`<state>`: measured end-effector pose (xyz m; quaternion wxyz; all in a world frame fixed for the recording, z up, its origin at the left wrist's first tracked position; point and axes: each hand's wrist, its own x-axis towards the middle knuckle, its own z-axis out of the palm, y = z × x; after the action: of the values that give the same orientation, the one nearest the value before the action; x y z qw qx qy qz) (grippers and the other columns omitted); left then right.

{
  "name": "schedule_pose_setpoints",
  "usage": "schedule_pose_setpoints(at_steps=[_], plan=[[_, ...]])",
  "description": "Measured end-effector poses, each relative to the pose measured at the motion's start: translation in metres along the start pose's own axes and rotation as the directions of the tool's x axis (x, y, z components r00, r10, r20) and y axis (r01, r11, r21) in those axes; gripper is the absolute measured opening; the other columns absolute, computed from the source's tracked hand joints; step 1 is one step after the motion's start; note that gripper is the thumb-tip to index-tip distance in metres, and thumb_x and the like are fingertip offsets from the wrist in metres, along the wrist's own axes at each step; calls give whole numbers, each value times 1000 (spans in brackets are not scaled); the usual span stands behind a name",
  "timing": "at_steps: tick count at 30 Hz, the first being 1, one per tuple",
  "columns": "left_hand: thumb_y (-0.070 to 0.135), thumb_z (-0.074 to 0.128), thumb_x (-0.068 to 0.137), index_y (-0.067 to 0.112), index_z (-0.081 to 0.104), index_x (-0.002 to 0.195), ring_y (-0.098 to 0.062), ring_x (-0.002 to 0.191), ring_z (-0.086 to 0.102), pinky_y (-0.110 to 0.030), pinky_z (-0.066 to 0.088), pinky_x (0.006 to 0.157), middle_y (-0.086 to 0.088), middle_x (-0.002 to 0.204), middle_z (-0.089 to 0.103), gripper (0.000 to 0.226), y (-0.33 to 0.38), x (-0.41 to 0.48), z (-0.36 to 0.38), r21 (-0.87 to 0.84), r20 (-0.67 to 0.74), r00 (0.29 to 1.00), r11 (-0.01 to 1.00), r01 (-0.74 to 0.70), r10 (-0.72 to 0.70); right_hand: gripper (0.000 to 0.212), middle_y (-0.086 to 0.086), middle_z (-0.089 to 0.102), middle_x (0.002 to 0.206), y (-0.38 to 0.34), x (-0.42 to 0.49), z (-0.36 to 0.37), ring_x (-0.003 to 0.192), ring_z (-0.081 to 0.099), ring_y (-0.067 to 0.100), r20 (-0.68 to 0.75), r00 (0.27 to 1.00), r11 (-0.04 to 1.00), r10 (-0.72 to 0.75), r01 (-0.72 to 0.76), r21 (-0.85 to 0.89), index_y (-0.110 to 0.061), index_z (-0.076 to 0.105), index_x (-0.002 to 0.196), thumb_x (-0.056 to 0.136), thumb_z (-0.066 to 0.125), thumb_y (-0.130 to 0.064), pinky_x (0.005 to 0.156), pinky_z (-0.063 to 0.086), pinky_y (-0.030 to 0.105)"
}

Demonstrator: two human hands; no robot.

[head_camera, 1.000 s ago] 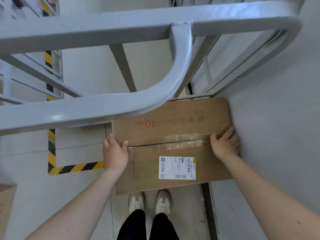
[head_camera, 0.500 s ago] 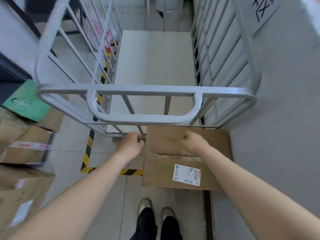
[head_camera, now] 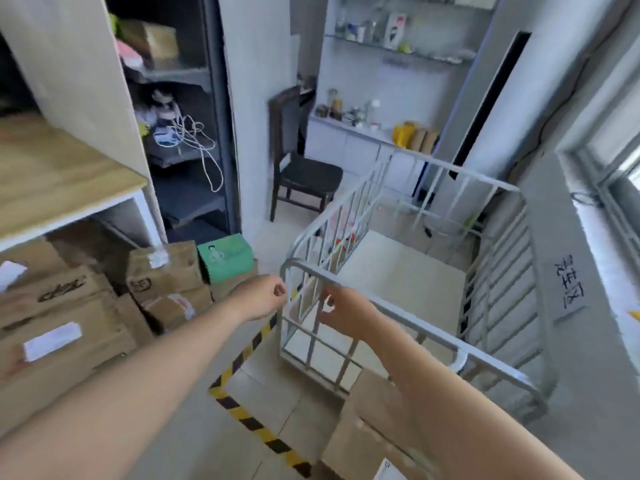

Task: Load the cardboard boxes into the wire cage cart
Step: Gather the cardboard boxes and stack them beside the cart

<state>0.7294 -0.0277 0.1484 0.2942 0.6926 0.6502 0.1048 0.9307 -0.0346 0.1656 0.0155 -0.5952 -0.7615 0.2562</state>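
The grey wire cage cart (head_camera: 491,367) stands by the right wall, and its white floor (head_camera: 398,289) holds nothing. A flat cardboard box (head_camera: 374,427) with a white label lies on the ground against the cart's near end, partly hidden by my right forearm. Several more cardboard boxes (head_camera: 69,327) are piled at the left under a shelf. My left hand (head_camera: 263,296) hovers just left of the cart's near corner, fingers loosely curled and holding nothing. My right hand (head_camera: 346,315) hangs over the near rail, also loosely curled and holding nothing.
Yellow-black floor tape (head_camera: 249,420) marks the cart's bay. A green carton (head_camera: 227,258) tops the pile. A wooden shelf (head_camera: 52,171) overhangs the boxes, with a dark rack (head_camera: 187,140) behind. A black chair (head_camera: 304,174) stands beyond the cart. A paper sign (head_camera: 569,289) hangs on the right wall.
Both hands have let go of the flat box and risen to the cart's near corner. My view has lifted and swung left, bringing the box pile into sight.
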Motion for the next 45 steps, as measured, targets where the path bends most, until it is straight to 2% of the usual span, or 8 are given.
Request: schedule_pose_setpoints(at_steps=[5, 9, 13, 18, 29, 35, 40, 45], plan=[[32, 48, 82, 14, 68, 92, -28, 96, 65, -37, 51, 81, -2, 97, 68, 28, -80, -43, -107, -40, -119, 988, 995, 91, -95, 42, 9, 58, 122, -107, 31, -55, 103, 60, 27, -112, 985, 989, -129, 119, -91, -15, 53, 129, 90, 63, -26, 83, 48, 32], [20, 52, 92, 13, 69, 98, -19, 96, 60, -33, 48, 85, 1, 100, 65, 20, -157, -84, -200, 1, -210, 969, 991, 132, -129, 42, 9, 60, 119, -218, 69, -55, 101, 60, 26, -152, 959, 971, -239, 231, -64, -16, 53, 127, 90, 66, -29, 89, 51, 38], [13, 51, 88, 21, 58, 83, -18, 80, 49, -34, 44, 75, -3, 84, 54, 11, -248, -112, -278, 3, -338, 923, 981, 194, -181, 37, 8, 60, 115, -330, 108, -23, 93, 63, 27, -101, 920, 925, -378, 373, -69, -15, 53, 125, 91, 64, -24, 82, 54, 42], [22, 56, 90, 16, 69, 97, -21, 95, 60, -34, 50, 88, 0, 100, 66, 16, -351, -144, -325, -64, -356, 883, 950, 305, -307, 41, 8, 58, 121, -438, 158, 38, 100, 60, 26, 6, 893, 891, -451, 451, -60, -15, 52, 127, 90, 65, -26, 80, 51, 35], [17, 43, 84, 17, 49, 65, -20, 66, 39, -30, 32, 63, 0, 68, 43, 19, -558, -161, -324, -172, -220, 775, 806, 567, -592, 37, 12, 55, 126, -550, 297, 166, 108, 54, 28, 264, 879, 878, -397, 448, -172, -12, 51, 129, 94, 52, -24, 78, 40, 31], [17, 43, 94, 0, 67, 99, -27, 94, 64, -36, 51, 82, -9, 105, 66, 29, -655, -105, -308, -247, -166, 698, 715, 655, -697, 46, 12, 48, 133, -575, 397, 234, 107, 58, 29, 315, 875, 890, -368, 430, -152, -21, 43, 137, 92, 50, -20, 77, 47, 35], [26, 40, 98, 16, 64, 108, -17, 87, 63, -30, 51, 67, -2, 114, 65, 28, -725, -51, -270, -258, -127, 703, 708, 657, -699, 66, 13, 39, 141, -581, 475, 305, 119, 52, 33, 445, 859, 900, -253, 377, -217, -32, 30, 147, 88, 58, -24, 92, 51, 46], [31, 34, 101, 17, 60, 109, -13, 82, 62, -27, 53, 66, -1, 113, 62, 30, -794, -27, -195, -161, 97, 721, 704, 691, -686, 90, 8, 23, 154, -546, 543, 382, 138, 35, 38, 564, 805, 869, -186, 402, -287, -52, 13, 146, 81, 71, -29, 101, 44, 56]])
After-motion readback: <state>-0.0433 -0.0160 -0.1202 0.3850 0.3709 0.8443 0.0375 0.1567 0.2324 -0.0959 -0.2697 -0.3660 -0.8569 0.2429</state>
